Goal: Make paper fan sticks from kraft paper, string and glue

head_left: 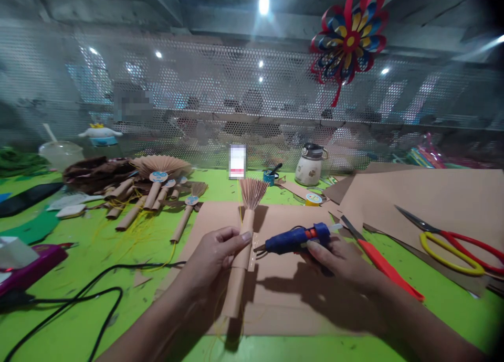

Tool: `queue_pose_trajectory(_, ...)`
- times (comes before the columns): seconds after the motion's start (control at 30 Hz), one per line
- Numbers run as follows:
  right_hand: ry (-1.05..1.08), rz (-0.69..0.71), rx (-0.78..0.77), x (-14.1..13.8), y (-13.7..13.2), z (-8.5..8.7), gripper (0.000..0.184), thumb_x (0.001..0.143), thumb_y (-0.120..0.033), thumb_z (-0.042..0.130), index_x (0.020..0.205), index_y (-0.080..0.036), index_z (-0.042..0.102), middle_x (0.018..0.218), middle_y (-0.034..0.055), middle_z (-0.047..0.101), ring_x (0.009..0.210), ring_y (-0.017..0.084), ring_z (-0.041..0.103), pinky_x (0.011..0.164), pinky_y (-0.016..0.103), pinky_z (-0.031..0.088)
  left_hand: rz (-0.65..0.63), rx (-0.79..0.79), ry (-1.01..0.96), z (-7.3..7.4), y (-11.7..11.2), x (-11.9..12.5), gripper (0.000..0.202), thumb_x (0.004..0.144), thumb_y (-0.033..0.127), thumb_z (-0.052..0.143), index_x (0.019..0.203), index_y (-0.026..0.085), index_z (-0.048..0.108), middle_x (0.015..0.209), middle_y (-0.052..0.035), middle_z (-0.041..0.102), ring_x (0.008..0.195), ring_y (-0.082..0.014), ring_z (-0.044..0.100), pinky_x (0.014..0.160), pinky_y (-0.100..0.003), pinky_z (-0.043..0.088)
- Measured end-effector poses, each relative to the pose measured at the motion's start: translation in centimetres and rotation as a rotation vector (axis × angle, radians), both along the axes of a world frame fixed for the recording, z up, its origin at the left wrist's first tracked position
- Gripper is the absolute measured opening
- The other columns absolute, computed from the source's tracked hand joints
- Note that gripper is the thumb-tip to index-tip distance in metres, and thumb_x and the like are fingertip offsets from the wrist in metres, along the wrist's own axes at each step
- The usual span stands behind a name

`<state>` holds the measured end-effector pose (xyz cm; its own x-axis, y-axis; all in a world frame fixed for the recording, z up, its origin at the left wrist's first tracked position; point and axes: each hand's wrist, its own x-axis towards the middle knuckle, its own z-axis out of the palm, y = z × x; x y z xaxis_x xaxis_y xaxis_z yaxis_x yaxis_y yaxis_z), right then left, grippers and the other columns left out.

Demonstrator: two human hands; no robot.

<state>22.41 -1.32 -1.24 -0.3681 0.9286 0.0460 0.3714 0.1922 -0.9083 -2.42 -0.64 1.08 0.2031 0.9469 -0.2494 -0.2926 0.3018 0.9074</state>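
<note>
My left hand (220, 252) is closed around a brown paper fan (236, 286), which has a rolled tube for a handle and a pleated top. A flap of paper (253, 252) sticks out from the tube's right side, with shiny streaks on it. In my right hand (334, 254) is a blue hot glue gun (295, 240), gripped by its handle. Its nozzle points left, right at the flap. A pale glue stick (335, 227) shows at the gun's back end. Under both hands lies a sheet of brown paper (197, 294).
Several paper fans (161, 168) with tube handles lie at the left. A black cable (118, 267) crosses the left side. Red-and-yellow scissors (452, 246) and a red-handled cutter (388, 270) lie at the right. A white jug (310, 165) stands behind, near a lit phone (237, 162).
</note>
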Motion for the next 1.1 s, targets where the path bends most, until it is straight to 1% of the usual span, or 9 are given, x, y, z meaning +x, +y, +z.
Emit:
queue_pose_trajectory(0.07,0.006,0.010,-0.012,0.02,-0.03,-0.03,0.050,0.090,-0.056,0.045,0.075,-0.012,0.060,0.061,0.0034,0.054,0.057,0.012,0.049,0.051,0.023,0.036,0.002,0.004,0.002,-0.15,0.09,-0.06,0.019,0.070,0.025,0.075,0.068,0.012,0.061,0.054,0.0021,0.053,0.045,-0.0060,0.047,0.044,-0.016,0.039)
queue_pose_trajectory(0.17,-0.002,0.072,-0.018,0.00,-0.25,-0.02,0.049,0.090,-0.056,0.044,0.073,-0.013,0.058,0.062,0.0030,0.054,0.058,0.012,0.050,0.053,0.023,0.037,0.006,0.020,0.001,-0.26,0.20,-0.21,0.020,0.068,0.024,0.076,0.066,0.011,0.060,0.050,0.0042,0.048,0.042,-0.0040,0.042,0.042,-0.014,0.034)
queue_pose_trajectory(0.27,-0.031,0.098,-0.022,-0.05,-0.47,0.10,0.048,0.090,-0.057,0.044,0.074,-0.014,0.056,0.063,0.0024,0.054,0.060,0.013,0.051,0.054,0.022,0.038,0.007,0.024,0.009,-0.21,0.27,-0.32,0.022,0.067,0.025,0.077,0.063,0.012,0.060,0.047,0.0056,0.045,0.040,-0.0036,0.038,0.040,-0.014,0.031)
queue_pose_trajectory(0.47,-0.054,0.104,-0.003,-0.06,-0.45,0.41,0.050,0.090,-0.059,0.041,0.072,-0.015,0.054,0.062,0.0016,0.053,0.058,0.012,0.049,0.052,0.022,0.036,0.023,0.023,0.014,0.12,0.08,-0.08,0.022,0.065,0.025,0.078,0.063,0.011,0.062,0.048,0.0042,0.048,0.042,-0.0042,0.039,0.042,-0.015,0.032)
queue_pose_trajectory(0.67,-0.047,0.091,0.006,-0.15,-0.52,0.40,0.048,0.089,-0.060,0.043,0.079,-0.015,0.055,0.063,0.0017,0.052,0.059,0.012,0.049,0.051,0.023,0.037,0.032,0.006,0.006,-0.02,0.03,-0.15,0.022,0.064,0.025,0.079,0.064,0.012,0.061,0.046,0.0061,0.043,0.040,-0.0036,0.036,0.039,-0.015,0.028)
queue_pose_trajectory(0.77,-0.048,0.091,-0.008,-0.12,-0.53,0.33,0.046,0.090,-0.058,0.043,0.082,-0.015,0.056,0.064,0.0019,0.053,0.060,0.012,0.049,0.051,0.022,0.037,0.025,0.003,-0.007,-0.02,0.09,-0.17,0.024,0.065,0.026,0.078,0.062,0.012,0.059,0.045,0.0074,0.039,0.039,-0.0034,0.035,0.039,-0.014,0.029)
queue_pose_trajectory(0.9,-0.086,0.078,0.019,-0.06,-0.54,0.60,0.050,0.089,-0.060,0.042,0.072,-0.015,0.056,0.061,0.0024,0.054,0.058,0.012,0.049,0.051,0.023,0.037,0.026,-0.005,-0.018,0.31,-0.10,-0.04,0.022,0.065,0.024,0.078,0.062,0.013,0.059,0.044,0.0074,0.039,0.039,-0.0042,0.037,0.039,-0.015,0.032)
queue_pose_trajectory(0.97,-0.113,0.064,0.031,-0.01,-0.57,0.80,0.053,0.089,-0.061,0.041,0.067,-0.015,0.055,0.059,0.0029,0.054,0.056,0.013,0.050,0.050,0.023,0.037,0.035,-0.005,-0.012,0.41,-0.24,0.00,0.022,0.066,0.024,0.077,0.062,0.013,0.059,0.045,0.0065,0.041,0.039,-0.0048,0.038,0.039,-0.016,0.031)
queue_pose_trajectory(1.1,-0.145,0.039,0.027,0.14,-0.63,0.93,0.053,0.088,-0.062,0.042,0.067,-0.015,0.056,0.059,0.0035,0.055,0.056,0.013,0.052,0.049,0.023,0.039,0.039,0.000,-0.004,0.19,-0.23,-0.09,0.022,0.067,0.026,0.076,0.065,0.013,0.059,0.047,0.0058,0.044,0.039,-0.0045,0.038,0.039,-0.016,0.032)
